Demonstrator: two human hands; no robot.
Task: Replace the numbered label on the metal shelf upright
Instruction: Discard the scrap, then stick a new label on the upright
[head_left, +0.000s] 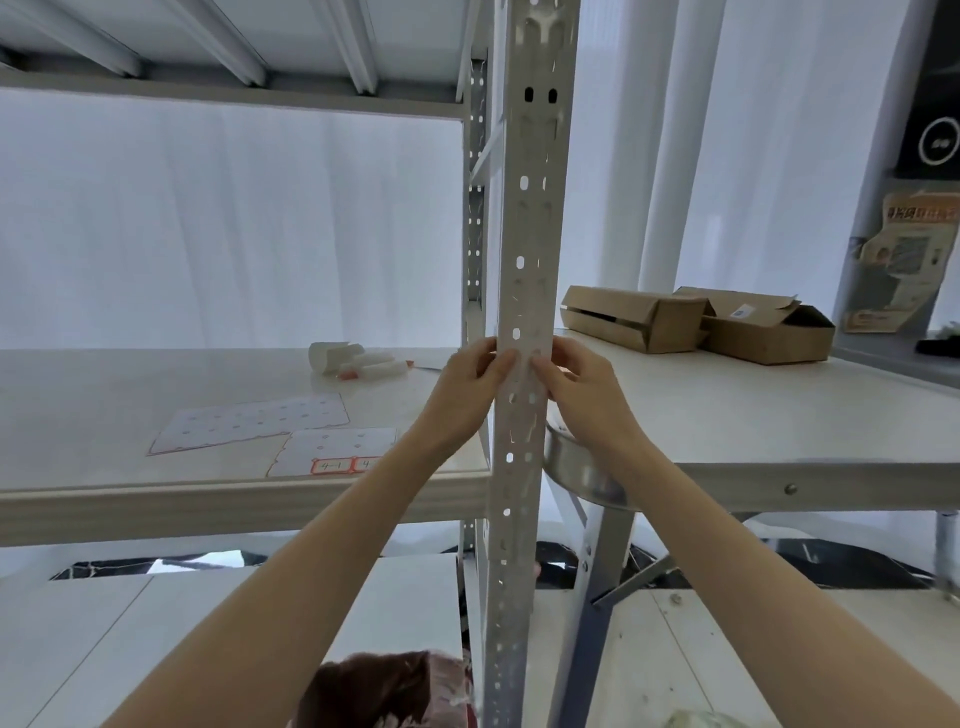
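The grey perforated metal shelf upright (522, 249) runs top to bottom through the middle of the view. My left hand (467, 384) holds its left edge and my right hand (582, 389) its right edge, at shelf height. The fingertips of both hands press on the front face, close together. I cannot make out any label under or between the fingers. On the left shelf board (104, 395) lie two label sheets (249, 421), mostly peeled. The nearer sheet (337, 449) still carries two red-bordered labels (330, 466), one reading "4-1".
A white roll and white marker pens with red caps (358, 364) lie at the back of the left shelf. Two open cardboard boxes (696, 322) sit on the right-hand table (779, 415). A round metal tin (576, 467) is by the upright. White curtains hang behind.
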